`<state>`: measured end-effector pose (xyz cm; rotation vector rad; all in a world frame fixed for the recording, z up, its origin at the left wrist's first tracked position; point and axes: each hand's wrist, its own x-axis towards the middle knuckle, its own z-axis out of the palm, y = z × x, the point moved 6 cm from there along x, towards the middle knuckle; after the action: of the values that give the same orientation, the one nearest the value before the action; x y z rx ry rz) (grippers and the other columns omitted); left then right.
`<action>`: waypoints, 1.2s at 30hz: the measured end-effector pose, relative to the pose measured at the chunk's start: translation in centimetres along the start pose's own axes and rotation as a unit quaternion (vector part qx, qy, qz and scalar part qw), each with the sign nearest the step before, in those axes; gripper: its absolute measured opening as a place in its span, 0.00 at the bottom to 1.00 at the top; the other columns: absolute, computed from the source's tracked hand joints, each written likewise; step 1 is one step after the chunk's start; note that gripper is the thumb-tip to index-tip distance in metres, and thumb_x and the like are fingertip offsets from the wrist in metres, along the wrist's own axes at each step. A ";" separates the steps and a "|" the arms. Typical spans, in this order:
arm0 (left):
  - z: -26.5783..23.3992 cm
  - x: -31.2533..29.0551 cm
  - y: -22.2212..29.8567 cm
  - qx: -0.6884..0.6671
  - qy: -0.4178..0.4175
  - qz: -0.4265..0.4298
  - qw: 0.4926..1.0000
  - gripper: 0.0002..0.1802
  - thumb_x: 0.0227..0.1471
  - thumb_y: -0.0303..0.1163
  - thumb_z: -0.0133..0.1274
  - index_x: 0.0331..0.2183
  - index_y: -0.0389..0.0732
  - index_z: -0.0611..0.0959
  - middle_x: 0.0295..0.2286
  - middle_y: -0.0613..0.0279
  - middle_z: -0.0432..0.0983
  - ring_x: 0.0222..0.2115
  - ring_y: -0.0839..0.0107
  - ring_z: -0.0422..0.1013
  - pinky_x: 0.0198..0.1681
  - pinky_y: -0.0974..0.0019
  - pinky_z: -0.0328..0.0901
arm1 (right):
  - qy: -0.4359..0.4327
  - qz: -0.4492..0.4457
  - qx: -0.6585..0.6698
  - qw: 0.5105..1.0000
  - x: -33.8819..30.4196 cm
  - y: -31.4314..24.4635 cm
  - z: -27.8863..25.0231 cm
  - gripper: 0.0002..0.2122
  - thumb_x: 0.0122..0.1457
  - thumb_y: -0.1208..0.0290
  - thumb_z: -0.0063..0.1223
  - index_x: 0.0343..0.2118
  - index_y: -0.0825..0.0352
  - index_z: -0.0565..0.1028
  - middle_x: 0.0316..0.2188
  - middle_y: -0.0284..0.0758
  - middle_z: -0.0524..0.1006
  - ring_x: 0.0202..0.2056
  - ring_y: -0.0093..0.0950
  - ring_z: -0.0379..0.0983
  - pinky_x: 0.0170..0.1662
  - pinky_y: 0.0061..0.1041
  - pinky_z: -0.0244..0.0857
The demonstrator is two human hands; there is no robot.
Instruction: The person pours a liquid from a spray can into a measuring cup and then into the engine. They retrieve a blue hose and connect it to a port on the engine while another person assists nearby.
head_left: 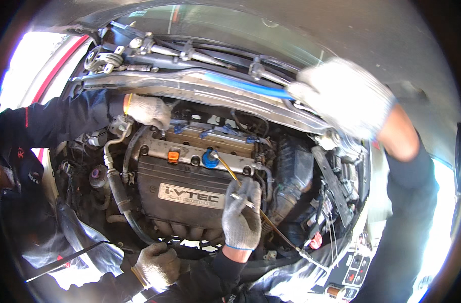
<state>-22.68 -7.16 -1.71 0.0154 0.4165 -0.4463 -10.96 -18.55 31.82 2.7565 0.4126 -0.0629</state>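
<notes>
My left hand, in a grey-white knit glove, is closed over the engine's front right part. Its fingers hold a short silvery rod-like tool whose kind I cannot make out. A thin brownish rod passes behind this hand, and its upper end reaches the blue cap on the engine. My right hand, gloved and blurred, is raised at the far right by the cowl. Its fingertips are closed at the end of a long blue strip-like thing, also smeared. The dark engine cover lies between a co-worker's hands and mine.
At the left a co-worker leans in; one gloved hand touches the engine's back left, the other is at the front edge. Wiper linkage spans the back. A black air box stands at right. The raised hood is overhead.
</notes>
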 end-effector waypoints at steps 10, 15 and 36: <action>-0.4 0.3 0.5 -0.041 -0.013 -0.010 0.999 0.26 0.70 0.24 0.50 0.66 0.38 0.67 0.53 0.49 0.74 0.57 0.50 0.75 0.66 0.42 0.73 | -0.016 0.376 0.399 0.836 -26.6 -11.7 15.1 0.15 0.75 0.67 0.46 0.35 0.70 0.79 0.25 0.45 0.79 0.26 0.43 0.80 0.32 0.39 0.72; 0.5 0.3 0.1 -0.144 -0.099 -0.052 0.983 0.18 0.73 0.27 0.48 0.61 0.39 0.73 0.44 0.54 0.75 0.46 0.57 0.76 0.58 0.46 0.76 | -0.106 0.482 0.524 0.694 -31.5 -16.1 20.1 0.14 0.74 0.68 0.46 0.35 0.73 0.79 0.24 0.43 0.80 0.23 0.36 0.79 0.29 0.36 0.71; 0.9 -1.0 0.4 0.048 -0.015 -0.085 0.995 0.17 0.71 0.33 0.48 0.58 0.43 0.76 0.36 0.61 0.77 0.33 0.66 0.74 0.37 0.60 0.74 | -0.291 0.341 0.638 0.626 -27.4 -20.3 20.3 0.18 0.74 0.57 0.55 0.43 0.73 0.76 0.25 0.38 0.83 0.29 0.29 0.86 0.37 0.29 0.77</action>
<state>-22.97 -6.50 -0.56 0.0675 0.3674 -0.6330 -42.98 -14.97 8.57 3.5325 -1.4169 -1.5252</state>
